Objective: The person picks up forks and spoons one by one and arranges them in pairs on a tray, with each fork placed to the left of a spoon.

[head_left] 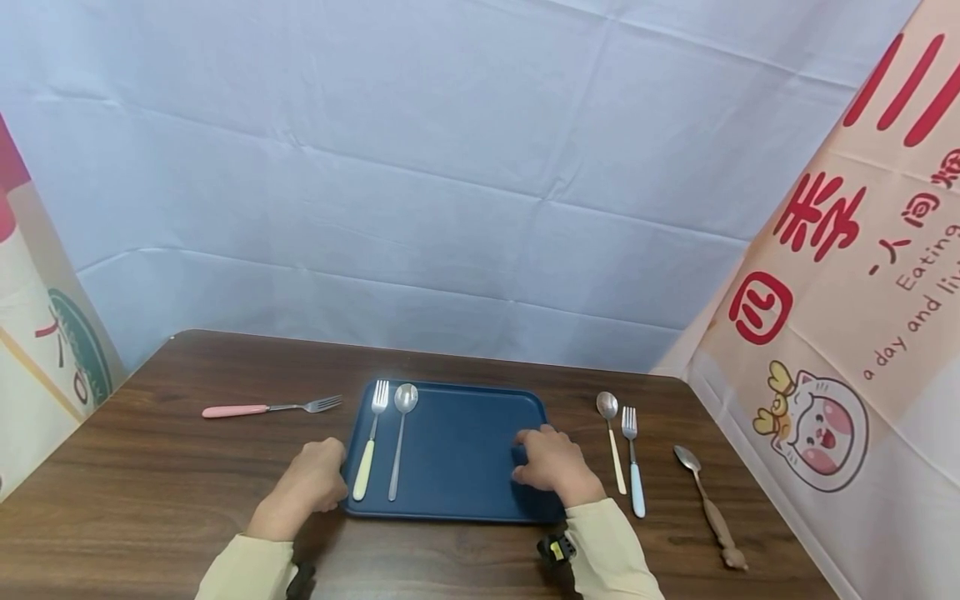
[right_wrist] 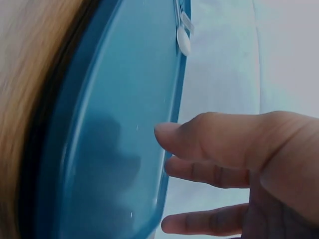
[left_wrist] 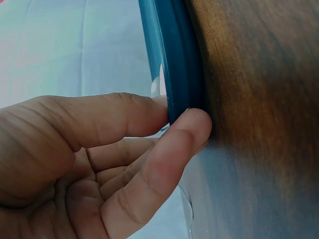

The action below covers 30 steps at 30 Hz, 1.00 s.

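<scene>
A dark blue rectangular tray [head_left: 457, 442] lies on the wooden table. On its left part are a fork with a pale yellow handle [head_left: 363, 471] and a long metal spoon [head_left: 397, 454], side by side. My left hand [head_left: 309, 479] is at the tray's left edge; the left wrist view has thumb and fingertip pinching the tray rim [left_wrist: 177, 64]. Over the tray's right side hovers my right hand [head_left: 553, 467]. In the right wrist view, its thumb and fingers [right_wrist: 209, 174] are spread apart with nothing between them.
Left of the tray lies a pink-handled fork [head_left: 236, 411]. On the right are a spoon with a cream handle [head_left: 617, 462], a fork with a light blue handle [head_left: 637, 492] and a spoon with a brown figured handle [head_left: 716, 521]. White cloth [head_left: 420, 183] hangs behind the table.
</scene>
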Each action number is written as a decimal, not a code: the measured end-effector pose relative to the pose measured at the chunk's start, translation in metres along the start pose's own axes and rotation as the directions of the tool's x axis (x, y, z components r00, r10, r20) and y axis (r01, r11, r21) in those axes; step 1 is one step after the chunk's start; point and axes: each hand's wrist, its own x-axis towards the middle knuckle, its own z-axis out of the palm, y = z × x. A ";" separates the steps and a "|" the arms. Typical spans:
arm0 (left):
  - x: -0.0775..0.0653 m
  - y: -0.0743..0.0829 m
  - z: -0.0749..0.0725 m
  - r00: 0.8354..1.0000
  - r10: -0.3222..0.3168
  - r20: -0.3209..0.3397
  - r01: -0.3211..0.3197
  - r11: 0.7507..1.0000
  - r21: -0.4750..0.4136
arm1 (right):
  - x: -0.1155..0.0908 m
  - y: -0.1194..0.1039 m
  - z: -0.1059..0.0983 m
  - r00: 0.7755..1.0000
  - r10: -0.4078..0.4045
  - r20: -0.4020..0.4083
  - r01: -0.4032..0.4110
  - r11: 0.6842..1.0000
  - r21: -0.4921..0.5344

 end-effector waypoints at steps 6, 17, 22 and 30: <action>0.000 0.000 0.000 1.000 0.002 0.004 -0.002 1.000 0.003 | -0.002 0.013 0.000 0.999 0.049 -0.001 -0.049 0.999 -0.023; 0.001 0.000 0.000 1.000 -0.008 0.015 0.008 1.000 0.002 | -0.008 0.032 -0.007 0.993 0.120 -0.004 -0.120 0.993 0.012; 0.001 0.000 0.000 1.000 -0.002 0.009 0.001 1.000 0.008 | -0.010 0.043 -0.010 0.990 0.143 0.000 -0.143 0.990 0.016; 0.001 0.001 0.001 1.000 -0.013 0.012 0.013 1.000 0.003 | -0.016 0.064 -0.012 0.988 0.157 -0.002 -0.157 0.988 0.002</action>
